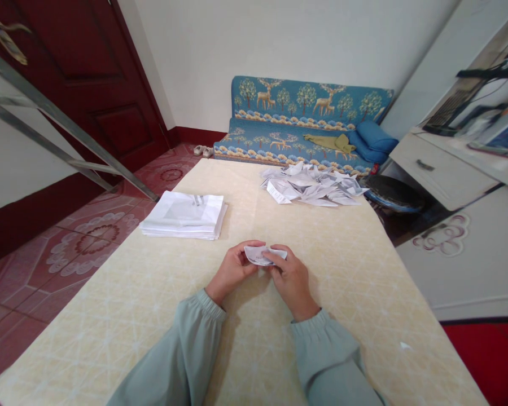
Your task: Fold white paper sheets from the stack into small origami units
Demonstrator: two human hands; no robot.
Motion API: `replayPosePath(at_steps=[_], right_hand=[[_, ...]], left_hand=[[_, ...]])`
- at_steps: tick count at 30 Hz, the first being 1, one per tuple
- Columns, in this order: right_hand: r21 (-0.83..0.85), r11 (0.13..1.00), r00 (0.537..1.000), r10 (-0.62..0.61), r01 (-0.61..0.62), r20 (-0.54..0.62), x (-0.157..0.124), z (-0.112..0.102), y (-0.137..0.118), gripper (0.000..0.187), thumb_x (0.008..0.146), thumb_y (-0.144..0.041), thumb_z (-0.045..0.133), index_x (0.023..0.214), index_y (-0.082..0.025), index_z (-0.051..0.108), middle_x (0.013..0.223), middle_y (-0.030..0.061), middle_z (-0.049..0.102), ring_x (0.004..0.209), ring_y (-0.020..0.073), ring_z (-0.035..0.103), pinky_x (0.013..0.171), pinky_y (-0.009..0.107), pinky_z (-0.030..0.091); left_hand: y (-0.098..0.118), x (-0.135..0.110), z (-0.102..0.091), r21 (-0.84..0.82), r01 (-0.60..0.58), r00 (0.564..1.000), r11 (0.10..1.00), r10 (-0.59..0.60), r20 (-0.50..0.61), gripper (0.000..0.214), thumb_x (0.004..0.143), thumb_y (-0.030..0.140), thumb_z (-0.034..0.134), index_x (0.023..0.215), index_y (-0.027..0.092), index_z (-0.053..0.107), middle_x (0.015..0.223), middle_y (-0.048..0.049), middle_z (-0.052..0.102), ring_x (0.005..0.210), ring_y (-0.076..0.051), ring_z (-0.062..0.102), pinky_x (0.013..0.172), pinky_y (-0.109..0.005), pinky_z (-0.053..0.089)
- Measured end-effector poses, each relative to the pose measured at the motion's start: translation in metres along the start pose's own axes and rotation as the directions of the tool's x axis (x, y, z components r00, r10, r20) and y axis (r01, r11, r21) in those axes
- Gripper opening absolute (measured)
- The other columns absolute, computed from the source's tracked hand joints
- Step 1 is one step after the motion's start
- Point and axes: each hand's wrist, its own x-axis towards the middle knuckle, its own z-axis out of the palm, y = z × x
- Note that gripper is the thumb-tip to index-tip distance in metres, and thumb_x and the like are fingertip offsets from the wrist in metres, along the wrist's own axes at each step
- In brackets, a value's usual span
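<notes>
Between my two hands is a small folded piece of printed white paper (256,255), held above the near middle of the table. My left hand (233,269) grips its left side, fingers curled behind it. My right hand (293,277) holds its right side, with a finger lying across the front. The fingertips behind the paper are partly hidden. A stack of white paper sheets (182,215) lies beyond my left hand. Past my right hand, a loose heap of folded printed papers (313,185) spreads over the table's far right.
The table (152,316) has a cream patterned cover, with a small white scrap (404,345) at right. Behind it stands a blue deer-patterned sofa (271,129). A metal ladder (68,124) leans at left by a dark red door (93,67); a white cabinet (452,175) stands right.
</notes>
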Motion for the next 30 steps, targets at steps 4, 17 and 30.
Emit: replayPosePath(at_steps=[4,17,30], right_hand=[[-0.107,0.994,1.000,0.011,-0.009,0.020,0.001,0.001,-0.001,0.040,0.075,-0.005,0.054,0.101,-0.031,0.070,0.116,0.0044,0.058,0.095,0.0190,0.059,0.079,0.030,0.048],[0.045,0.999,1.000,0.001,0.000,-0.025,0.000,0.007,-0.005,0.021,0.079,-0.016,0.059,0.088,-0.029,0.072,0.106,0.0037,0.062,0.091,0.0188,0.059,0.076,0.031,0.048],[0.500,0.828,0.930,0.352,-0.256,-0.107,0.001,0.007,-0.009,0.008,0.071,-0.023,0.066,0.065,-0.017,0.067,0.066,0.0013,0.065,0.064,0.0154,0.059,0.058,0.025,0.044]], left_hand=[[0.005,-0.001,0.001,-0.047,0.059,0.998,0.997,-0.061,-0.031,0.054,0.070,0.028,0.073,0.119,0.016,0.054,0.116,-0.0133,0.062,0.103,-0.024,0.060,0.087,-0.033,0.046],[-0.001,0.000,0.003,0.105,0.090,0.960,0.990,-0.058,-0.273,0.034,0.063,0.012,0.065,0.097,0.014,0.065,0.081,-0.0058,0.073,0.072,-0.018,0.066,0.067,-0.027,0.050],[0.007,-0.002,0.006,0.074,0.012,0.995,0.997,-0.005,-0.101,0.046,0.074,0.035,0.068,0.114,0.013,0.058,0.097,-0.0117,0.071,0.087,-0.022,0.066,0.080,-0.031,0.049]])
